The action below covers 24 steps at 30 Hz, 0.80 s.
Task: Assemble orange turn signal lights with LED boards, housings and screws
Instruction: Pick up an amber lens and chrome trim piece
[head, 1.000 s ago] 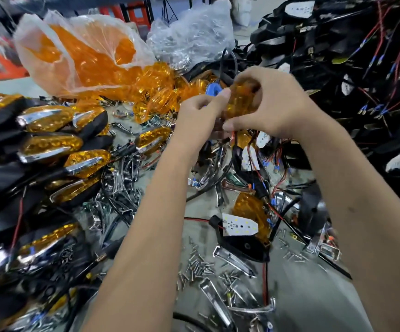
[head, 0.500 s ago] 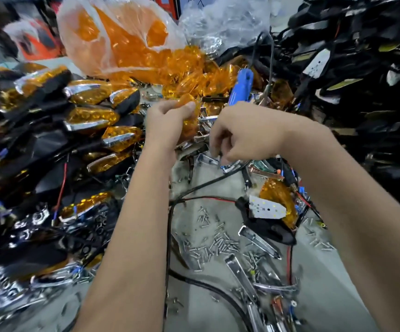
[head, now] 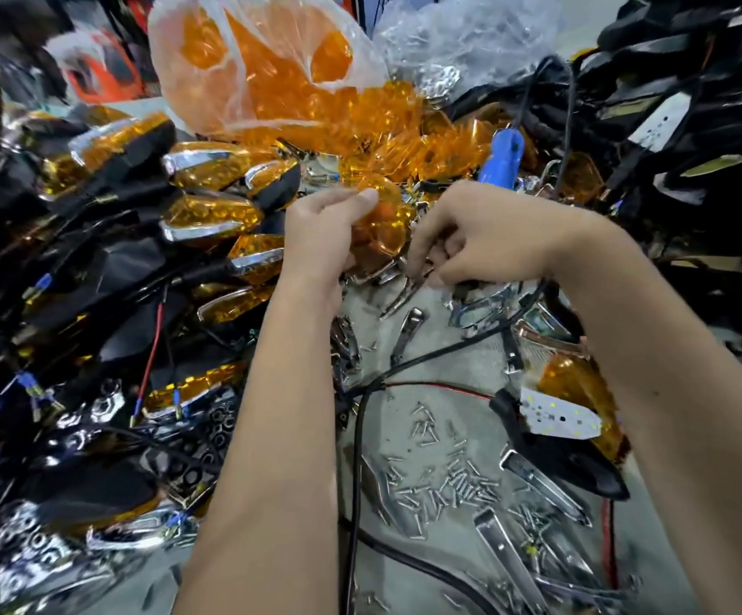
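Orange lens (head: 380, 226) at 12 o'clock of bench centre, gripped in left hand (head: 322, 233). Right hand (head: 480, 241) at its 3 o'clock, fingers curled pinching a chrome trim (head: 404, 292). Screws (head: 457, 481) at 6 o'clock.

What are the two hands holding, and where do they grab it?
The left hand holds an orange lens by its left edge, thumb on top. The right hand curls down over chrome trim pieces; whether it has a grip on one cannot be told.
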{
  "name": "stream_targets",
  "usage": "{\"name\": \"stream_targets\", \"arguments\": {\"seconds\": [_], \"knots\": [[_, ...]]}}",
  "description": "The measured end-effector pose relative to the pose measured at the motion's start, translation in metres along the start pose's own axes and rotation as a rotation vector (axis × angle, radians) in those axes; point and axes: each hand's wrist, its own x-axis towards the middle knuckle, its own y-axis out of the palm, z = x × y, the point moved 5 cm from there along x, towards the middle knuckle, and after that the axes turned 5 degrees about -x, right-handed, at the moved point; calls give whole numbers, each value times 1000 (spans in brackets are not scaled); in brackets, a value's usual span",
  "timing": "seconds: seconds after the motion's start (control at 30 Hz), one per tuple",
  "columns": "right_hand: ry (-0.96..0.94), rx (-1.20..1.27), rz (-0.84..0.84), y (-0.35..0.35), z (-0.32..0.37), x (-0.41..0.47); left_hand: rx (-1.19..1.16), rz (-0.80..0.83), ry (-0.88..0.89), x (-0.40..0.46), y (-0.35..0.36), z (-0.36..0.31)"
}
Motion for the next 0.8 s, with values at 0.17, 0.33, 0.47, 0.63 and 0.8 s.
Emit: {"name": "stream_targets", "arguments": {"seconds": [0.17,0.33,0.47,0.63,0.8], "knots": [[-72,574,-316,-13,-25,-14,-94,42,-53,2,3,5],[-99,863,-548,-12,-35,-7,-142,74,-76,-4,11,6],[-62,882,-657,-3,-42,-3,-117,90,-30,-8,13,4],[-64,920,-739,-2,-42,-2,-57,145,39,-13,18,0],[-39,908,-748,1,-42,-2,-41,170,96,-19,29,1]]}}
